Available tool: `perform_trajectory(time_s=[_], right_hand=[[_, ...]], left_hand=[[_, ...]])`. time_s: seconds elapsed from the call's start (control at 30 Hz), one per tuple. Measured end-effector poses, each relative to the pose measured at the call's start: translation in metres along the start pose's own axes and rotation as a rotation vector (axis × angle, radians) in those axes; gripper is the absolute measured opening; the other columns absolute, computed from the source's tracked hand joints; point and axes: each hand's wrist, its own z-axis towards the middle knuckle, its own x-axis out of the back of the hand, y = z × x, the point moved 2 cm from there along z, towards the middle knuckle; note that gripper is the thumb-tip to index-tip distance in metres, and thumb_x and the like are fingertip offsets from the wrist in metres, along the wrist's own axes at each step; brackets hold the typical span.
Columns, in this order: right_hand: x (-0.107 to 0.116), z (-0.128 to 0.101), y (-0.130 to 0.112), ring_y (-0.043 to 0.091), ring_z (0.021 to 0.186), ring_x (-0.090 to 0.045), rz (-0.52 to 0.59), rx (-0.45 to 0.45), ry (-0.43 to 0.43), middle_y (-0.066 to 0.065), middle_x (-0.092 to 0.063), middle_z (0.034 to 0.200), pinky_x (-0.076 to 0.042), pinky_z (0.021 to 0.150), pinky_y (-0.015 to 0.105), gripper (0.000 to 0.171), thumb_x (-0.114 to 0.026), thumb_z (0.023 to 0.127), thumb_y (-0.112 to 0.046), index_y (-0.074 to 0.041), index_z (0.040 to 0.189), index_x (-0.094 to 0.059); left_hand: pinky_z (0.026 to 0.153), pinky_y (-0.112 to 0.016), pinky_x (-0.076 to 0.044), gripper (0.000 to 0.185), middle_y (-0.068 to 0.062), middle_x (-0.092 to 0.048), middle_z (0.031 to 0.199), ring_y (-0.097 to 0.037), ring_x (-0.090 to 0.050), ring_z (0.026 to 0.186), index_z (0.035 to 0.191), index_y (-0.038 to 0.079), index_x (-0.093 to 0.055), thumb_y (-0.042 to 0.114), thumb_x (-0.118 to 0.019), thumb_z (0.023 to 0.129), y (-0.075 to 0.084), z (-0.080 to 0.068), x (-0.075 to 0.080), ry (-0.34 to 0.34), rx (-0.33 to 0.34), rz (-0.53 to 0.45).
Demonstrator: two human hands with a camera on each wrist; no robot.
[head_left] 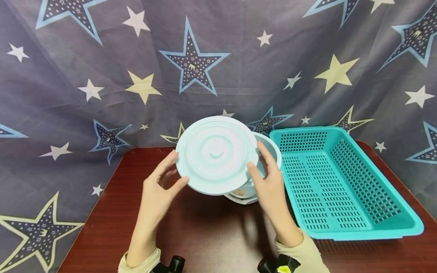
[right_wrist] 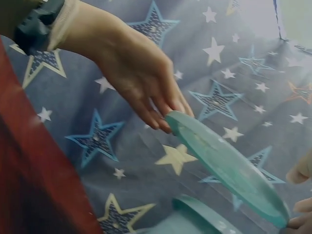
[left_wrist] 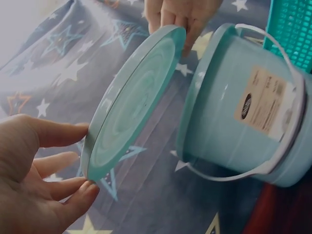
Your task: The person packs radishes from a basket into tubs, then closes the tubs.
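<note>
Now, going left to right, the star-printed cloth [head_left: 102, 76] hangs behind and drapes past the dark red bench [head_left: 112, 212] at its 9 o'clock edge. The left hand [head_left: 158, 189] is raised above the bench with its fingers [left_wrist: 63, 134] spread and nearly straight, only the tips touching the rim of the pale blue lid [head_left: 216, 154] at about its 8 o'clock; the left wrist view shows thumb above and fingers below the edge, a light touch and not a curled grip. The lid is held in the air, tilted so its top faces the person, in front of and partly covering the mouth of the bucket [head_left: 266, 167]. The bucket lies tipped on its side on the bench, label and white handle showing in the left wrist view [left_wrist: 253, 122]. The right hand [head_left: 269, 185] props the lid at about 4 o'clock, fingers likewise extended, tips against the rim. Further right, at 3 o'clock, sits the teal basket [head_left: 345, 182], just beside the bucket.

The likely trouble is the hold itself: the lid rests between fingertips on opposite edges, so if either hand eases its pressure or the tilt grows, the lid could slip and drop onto the bench or knock the bucket. Lying on its rounded side, the bucket may also roll toward the basket if bumped.
</note>
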Motion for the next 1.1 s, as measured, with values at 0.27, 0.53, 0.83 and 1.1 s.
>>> perform_trajectory(time_s=[0.27,0.53,0.83,1.1], right_hand=[[0.022,0.01,-0.002,0.029,0.132,-0.048,-0.088,-0.09,-0.006,0.014,-0.044,0.149,-0.038,0.108,0.032,0.052,-0.059,0.099,-0.011,0.0,0.148,-0.042],[0.04,0.018,-0.001,0.027,0.129,-0.051,-0.125,-0.172,-0.036,0.014,-0.047,0.147,-0.04,0.106,0.035,0.05,-0.057,0.102,-0.018,-0.004,0.148,-0.043],[0.058,0.026,0.002,0.031,0.138,-0.041,-0.253,-0.246,-0.137,0.017,-0.04,0.152,-0.039,0.108,0.043,0.059,-0.058,0.101,-0.024,-0.006,0.152,-0.036],[0.061,0.031,0.007,0.043,0.14,-0.032,-0.454,-0.299,-0.23,0.024,-0.028,0.156,-0.032,0.11,0.055,0.068,-0.061,0.098,-0.016,-0.003,0.155,-0.028]], left_hand=[[0.098,-0.025,-0.046,0.072,-0.01,-0.04,0.153,-0.021,-0.048,0.131,0.139,0.004,-0.056,-0.008,-0.083,0.073,0.0,-0.004,-0.017,-0.127,-0.071,0.063],[0.104,-0.034,-0.04,0.076,-0.007,-0.037,0.156,-0.022,-0.047,0.132,0.141,0.009,-0.055,0.004,-0.087,0.072,-0.003,-0.002,-0.035,-0.149,-0.051,0.149],[0.106,-0.041,-0.039,0.075,-0.009,-0.043,0.152,-0.02,-0.038,0.139,0.141,0.007,-0.055,0.006,-0.086,0.073,-0.015,0.01,-0.055,-0.165,-0.055,0.098],[0.109,-0.048,-0.035,0.072,-0.012,-0.044,0.151,-0.025,-0.036,0.14,0.142,0.007,-0.054,0.008,-0.085,0.076,-0.03,0.017,-0.069,-0.212,-0.003,0.093]])
